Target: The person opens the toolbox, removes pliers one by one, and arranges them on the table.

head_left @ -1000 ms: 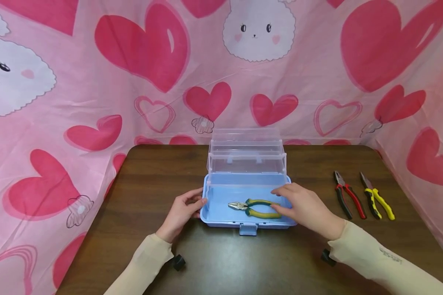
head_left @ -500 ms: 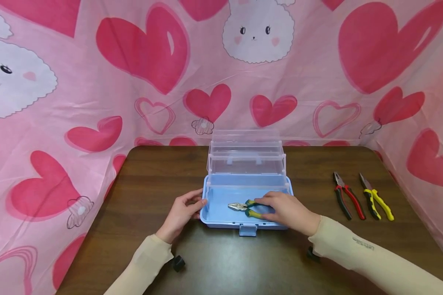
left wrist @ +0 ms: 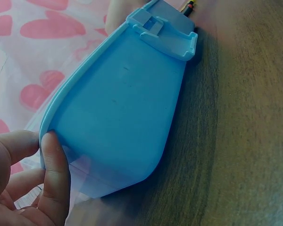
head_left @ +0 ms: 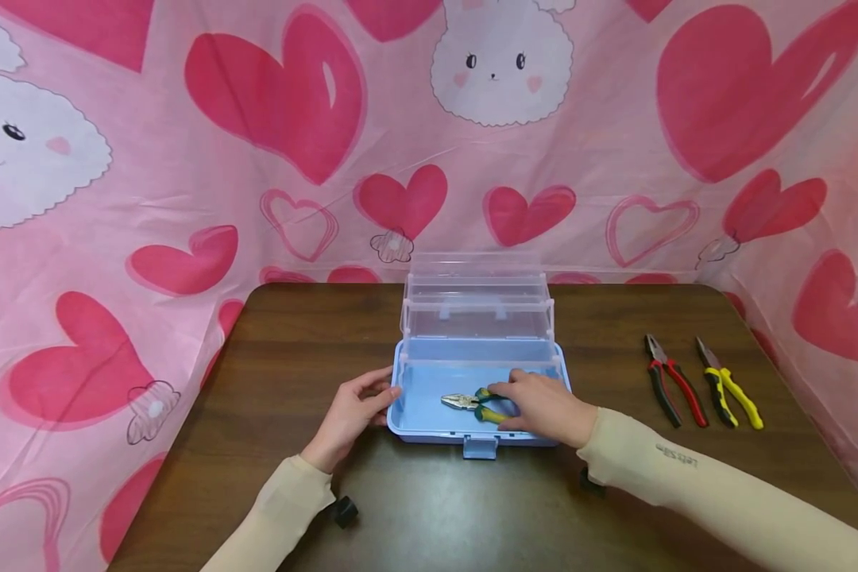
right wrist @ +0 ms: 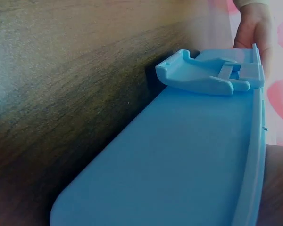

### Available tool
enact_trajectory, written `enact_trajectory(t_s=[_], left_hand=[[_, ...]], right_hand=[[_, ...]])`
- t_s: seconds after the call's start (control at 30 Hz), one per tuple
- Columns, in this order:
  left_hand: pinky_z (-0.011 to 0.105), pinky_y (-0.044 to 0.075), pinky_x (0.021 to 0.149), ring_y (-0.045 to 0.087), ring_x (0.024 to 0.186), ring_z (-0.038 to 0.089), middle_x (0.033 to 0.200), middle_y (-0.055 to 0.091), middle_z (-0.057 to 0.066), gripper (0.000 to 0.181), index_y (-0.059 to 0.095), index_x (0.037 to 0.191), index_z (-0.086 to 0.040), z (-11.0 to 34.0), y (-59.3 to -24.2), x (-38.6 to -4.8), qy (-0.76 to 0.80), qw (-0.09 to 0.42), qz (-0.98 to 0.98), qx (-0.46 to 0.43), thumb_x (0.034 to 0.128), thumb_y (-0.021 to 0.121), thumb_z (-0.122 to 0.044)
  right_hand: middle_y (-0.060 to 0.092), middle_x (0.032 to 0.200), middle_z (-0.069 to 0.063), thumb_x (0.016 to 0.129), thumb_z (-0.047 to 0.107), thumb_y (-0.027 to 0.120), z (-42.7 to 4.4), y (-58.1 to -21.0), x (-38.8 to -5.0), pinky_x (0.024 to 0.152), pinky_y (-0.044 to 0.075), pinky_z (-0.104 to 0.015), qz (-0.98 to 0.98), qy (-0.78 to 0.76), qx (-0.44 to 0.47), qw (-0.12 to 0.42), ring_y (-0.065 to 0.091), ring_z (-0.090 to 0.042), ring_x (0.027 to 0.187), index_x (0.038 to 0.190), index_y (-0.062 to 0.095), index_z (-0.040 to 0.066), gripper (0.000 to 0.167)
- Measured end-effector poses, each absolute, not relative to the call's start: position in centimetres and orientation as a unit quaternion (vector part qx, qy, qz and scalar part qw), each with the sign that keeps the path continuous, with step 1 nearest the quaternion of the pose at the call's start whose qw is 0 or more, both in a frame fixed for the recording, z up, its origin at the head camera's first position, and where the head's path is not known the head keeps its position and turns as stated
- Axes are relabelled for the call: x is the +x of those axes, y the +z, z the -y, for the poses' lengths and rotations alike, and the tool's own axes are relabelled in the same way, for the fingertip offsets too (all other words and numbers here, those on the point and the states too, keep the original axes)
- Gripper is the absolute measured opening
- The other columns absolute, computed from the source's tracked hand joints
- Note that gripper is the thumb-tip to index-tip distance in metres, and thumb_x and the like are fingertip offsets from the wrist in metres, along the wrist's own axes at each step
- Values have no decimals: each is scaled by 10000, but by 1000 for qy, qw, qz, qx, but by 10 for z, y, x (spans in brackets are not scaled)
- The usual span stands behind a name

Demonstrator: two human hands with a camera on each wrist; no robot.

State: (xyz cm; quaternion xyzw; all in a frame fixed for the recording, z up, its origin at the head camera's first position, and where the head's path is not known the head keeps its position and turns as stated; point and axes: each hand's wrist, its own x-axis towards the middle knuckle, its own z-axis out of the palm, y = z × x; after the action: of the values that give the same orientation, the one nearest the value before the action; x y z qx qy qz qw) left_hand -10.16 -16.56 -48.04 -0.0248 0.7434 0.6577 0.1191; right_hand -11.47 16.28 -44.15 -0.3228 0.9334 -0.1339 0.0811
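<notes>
A pale blue toolbox [head_left: 429, 435] with its clear lid raised stands at mid-table. My left hand [head_left: 353, 413] pinches its left rim between thumb and fingers; the left wrist view shows these fingers [left wrist: 55, 174] at the corner of the blue wall. Inside the box lies a pair of combination pliers [head_left: 461, 401] with green-and-yellow handles, steel nose to the left. Reaching in from the right, my right hand [head_left: 546, 407] grips the handles, the fingers on the far one and the thumb by the near one. The handle ends are hidden under that hand.
Red-and-black pliers [head_left: 665, 377] and yellow-and-black long-nose pliers [head_left: 729, 383] lie on the table at the right. The clear lid with its tiers [head_left: 479, 306] rises at the box's back. A latch [head_left: 480, 447] juts from the front. Pink cloth [head_left: 314, 230] hangs behind the table.
My right hand has moved left and further over the pliers, from the handle ends to the middle of the handles. The pliers and my left hand stay in place.
</notes>
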Motion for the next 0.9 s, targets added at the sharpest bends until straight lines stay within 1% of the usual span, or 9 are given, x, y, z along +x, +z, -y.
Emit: enact_trajectory(t_s=[0.2,0.47,0.63,0.9], left_hand=[[281,619,724,688,814,229,1116,643,155,516,632,1443,-105,167,-480,-102,658,121,-743,-26,962,773,-228],[275,615,719,684,811,227,1108,643,147,515,628,1446,-100,166,-477,-101,659,125,-741,-22,964,770,-215],[267,612,712,679,806,228,1099,642,142,514,629,1446,-102,166,-475,-101,660,125,-740,-24,963,770,-207],[271,615,724,691,814,234,1108,643,145,523,621,1453,-100,167,-476,-103,658,130,-741,-21,965,769,-215]], right_hand=[[609,951,-68,818,339,903,-158,-444,-118,626,469,-296,-933,-114,-331,82,504,-157,740,1304,715,58,592],[633,981,-94,824,337,900,-152,-451,-121,685,553,-376,-937,-86,-332,71,564,-205,802,1273,715,53,562],[651,1000,-105,831,327,894,-152,-452,-122,717,580,-412,-937,-83,-334,66,585,-224,814,1249,714,52,532],[672,1009,-116,824,332,897,-152,-453,-125,688,585,-429,-937,-66,-340,53,624,-250,822,1202,698,68,502]])
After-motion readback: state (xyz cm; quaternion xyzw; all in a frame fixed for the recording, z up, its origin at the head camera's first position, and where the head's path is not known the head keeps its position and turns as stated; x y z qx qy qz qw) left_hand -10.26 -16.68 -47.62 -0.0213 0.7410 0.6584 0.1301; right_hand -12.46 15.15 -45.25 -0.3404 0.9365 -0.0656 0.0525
